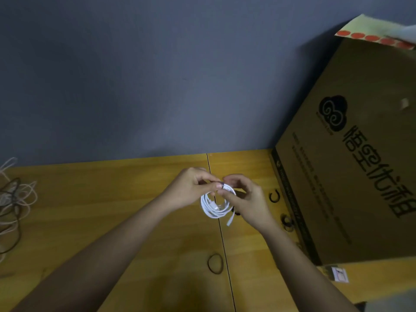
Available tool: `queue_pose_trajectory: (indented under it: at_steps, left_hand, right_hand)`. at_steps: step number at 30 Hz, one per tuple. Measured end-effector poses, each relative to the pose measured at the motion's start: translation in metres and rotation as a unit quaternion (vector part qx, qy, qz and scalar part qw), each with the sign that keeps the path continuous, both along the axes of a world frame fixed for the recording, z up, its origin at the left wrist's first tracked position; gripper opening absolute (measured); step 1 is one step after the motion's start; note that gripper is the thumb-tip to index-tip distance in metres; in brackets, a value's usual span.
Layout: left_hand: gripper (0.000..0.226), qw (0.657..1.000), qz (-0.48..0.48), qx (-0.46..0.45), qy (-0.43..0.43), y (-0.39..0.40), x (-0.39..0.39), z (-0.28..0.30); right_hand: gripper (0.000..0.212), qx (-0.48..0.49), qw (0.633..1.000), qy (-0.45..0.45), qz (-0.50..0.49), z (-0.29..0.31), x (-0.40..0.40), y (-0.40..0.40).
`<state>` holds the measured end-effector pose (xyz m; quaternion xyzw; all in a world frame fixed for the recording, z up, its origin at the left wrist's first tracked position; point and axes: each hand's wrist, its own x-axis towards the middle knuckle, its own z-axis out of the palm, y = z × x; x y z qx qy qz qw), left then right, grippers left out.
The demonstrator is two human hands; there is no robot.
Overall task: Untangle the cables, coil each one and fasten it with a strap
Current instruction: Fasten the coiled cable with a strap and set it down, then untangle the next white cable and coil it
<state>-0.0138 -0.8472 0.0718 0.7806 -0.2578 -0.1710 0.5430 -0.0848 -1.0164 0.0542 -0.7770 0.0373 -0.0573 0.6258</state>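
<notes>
A white cable is wound into a small coil and hangs just above the wooden table. My left hand and my right hand both pinch the top of the coil, where a dark strap wraps round it. One white plug end dangles from the coil's right side. A tangle of pinkish and dark cables lies at the table's far left edge.
A big cardboard box stands at the right, close to my right hand. Dark straps lie beside it: a C-shaped one and a curled one. A dark loop lies near the table's middle seam. A grey wall rises behind.
</notes>
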Motion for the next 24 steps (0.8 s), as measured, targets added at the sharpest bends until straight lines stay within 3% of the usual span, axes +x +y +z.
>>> queue_pose_trajectory:
  at_steps: [2,8,11,14,15,16,17,18,19,21,24]
  left_hand:
    - [0.008,1.0,0.019,0.01,-0.01,-0.017,0.008,-0.011]
    - [0.017,0.995,0.069,0.067,-0.024,-0.069,0.03,-0.067]
    - [0.03,0.98,0.081,0.176,-0.051,-0.094,0.045,-0.095]
    - [0.043,0.952,0.106,0.288,-0.008,-0.102,0.066,-0.113]
    - [0.041,0.941,0.108,0.321,-0.009,-0.101,0.072,-0.118]
    - [0.038,0.931,0.107,0.348,-0.013,-0.099,0.077,-0.122]
    - [0.036,0.923,0.108,0.369,-0.017,-0.096,0.082,-0.124]
    - [0.035,0.916,0.109,0.386,-0.02,-0.094,0.087,-0.126]
    - [0.035,0.91,0.11,0.4,-0.022,-0.091,0.09,-0.129]
    - [0.034,0.902,0.116,0.415,-0.025,-0.089,0.095,-0.131]
    - [0.034,0.894,0.116,0.432,-0.033,-0.09,0.098,-0.133]
  right_hand:
    - [0.014,0.015,0.999,0.032,0.0,-0.017,-0.001,-0.006]
    - [0.022,-0.004,0.989,0.111,-0.097,-0.067,0.017,-0.032]
    - [0.025,-0.001,0.978,0.165,-0.127,-0.094,0.048,-0.057]
    - [0.025,0.043,0.961,0.221,-0.163,-0.153,0.101,-0.118]
    - [0.021,0.098,0.947,0.241,-0.19,-0.166,0.123,-0.135]
    - [0.036,0.094,0.926,0.277,-0.24,-0.175,0.144,-0.146]
    - [0.033,0.123,0.907,0.31,-0.257,-0.177,0.159,-0.158]
    - [0.017,0.117,0.907,0.309,-0.261,-0.174,0.171,-0.166]
    - [0.009,0.17,0.888,0.304,-0.3,-0.17,0.182,-0.169]
    - [0.019,0.173,0.876,0.284,-0.349,-0.176,0.197,-0.177]
    - [0.033,0.178,0.9,0.277,-0.285,-0.187,0.202,-0.19]
